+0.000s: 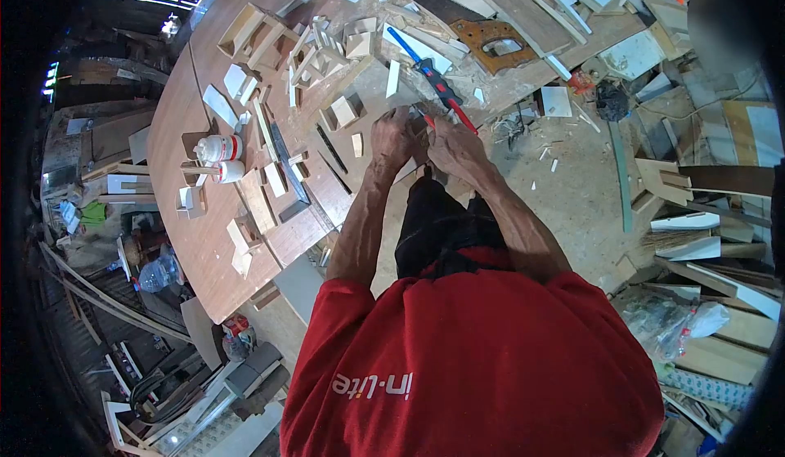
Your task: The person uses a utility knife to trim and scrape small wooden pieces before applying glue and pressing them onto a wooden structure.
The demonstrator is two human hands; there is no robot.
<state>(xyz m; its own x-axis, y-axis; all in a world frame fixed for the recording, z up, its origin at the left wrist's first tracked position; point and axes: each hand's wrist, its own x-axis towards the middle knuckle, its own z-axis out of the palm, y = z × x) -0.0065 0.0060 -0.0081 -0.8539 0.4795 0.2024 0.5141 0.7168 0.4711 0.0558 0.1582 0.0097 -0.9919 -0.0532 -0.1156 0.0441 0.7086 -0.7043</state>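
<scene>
My left hand (pixel 392 140) is at the near edge of the wooden bench, its fingers closed and curled down; anything inside them is hidden. Close beside it, my right hand (pixel 458 148) has its fingers pinched around a thin red and dark item (pixel 423 116), whose kind I cannot make out. Just beyond the hands lies a long tool (pixel 440 85) with a blue end, a dark grip and a red end. A small wood block (pixel 345 112) and a short wood piece (pixel 357 145) rest left of my left hand.
A handsaw (pixel 491 47) with a wooden handle lies at the back right. White bottles (pixel 219 148) stand on the bench (pixel 184 236) at left, near a dark-bladed square (pixel 288 163). Small wooden assemblies (pixel 315 56) sit farther back. Offcuts (pixel 687 248) are piled at right.
</scene>
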